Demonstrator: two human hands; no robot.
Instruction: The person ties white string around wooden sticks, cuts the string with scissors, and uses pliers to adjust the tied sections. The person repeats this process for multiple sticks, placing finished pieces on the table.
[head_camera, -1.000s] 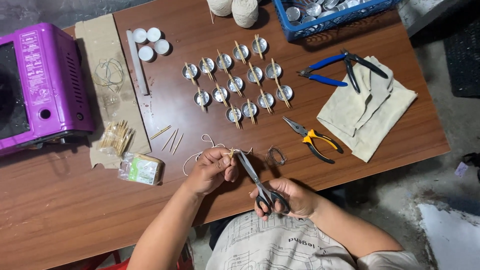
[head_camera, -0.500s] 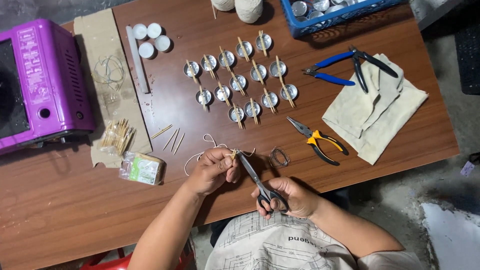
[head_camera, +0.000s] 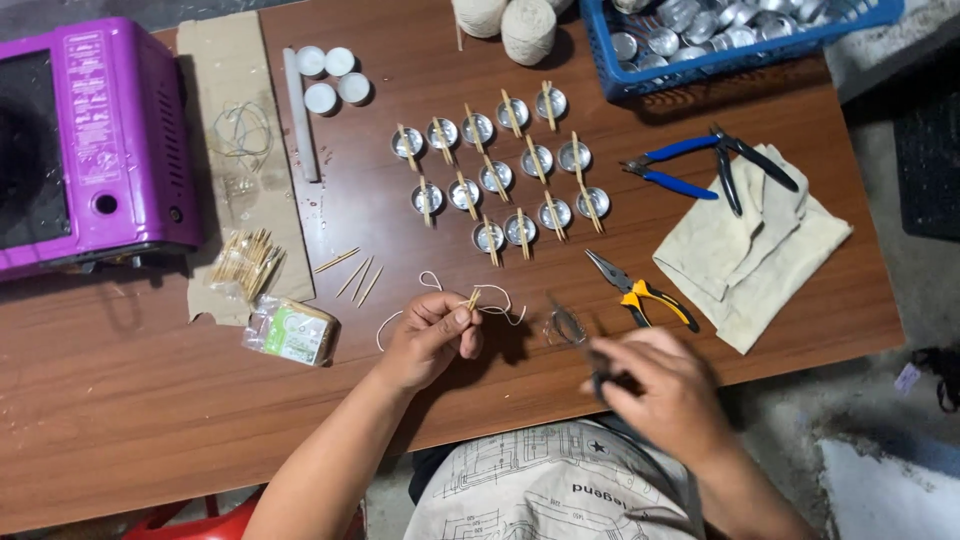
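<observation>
My left hand (head_camera: 432, 336) pinches a short wooden stick with white string (head_camera: 492, 300) looped through it, just above the brown table (head_camera: 150, 420). My right hand (head_camera: 665, 385) is blurred with motion and grips dark scissors (head_camera: 575, 332), now off to the right of the stick and apart from the string. Beyond the hands, several small metal cups (head_camera: 500, 170) stand in rows, each with a wooden stick laid across it.
Yellow-handled pliers (head_camera: 640, 292) lie right of the string. Blue-handled pliers (head_camera: 690, 165) rest by a cream cloth (head_camera: 750, 250). A purple appliance (head_camera: 90, 140), cardboard (head_camera: 235, 90) with loose sticks (head_camera: 245, 262), a small packet (head_camera: 290, 330), twine balls (head_camera: 527, 25) and a blue basket (head_camera: 640, 80) ring the table.
My right hand has pulled the scissors away from the string, to the right and towards me. My left hand still holds the stick and string in about the same place.
</observation>
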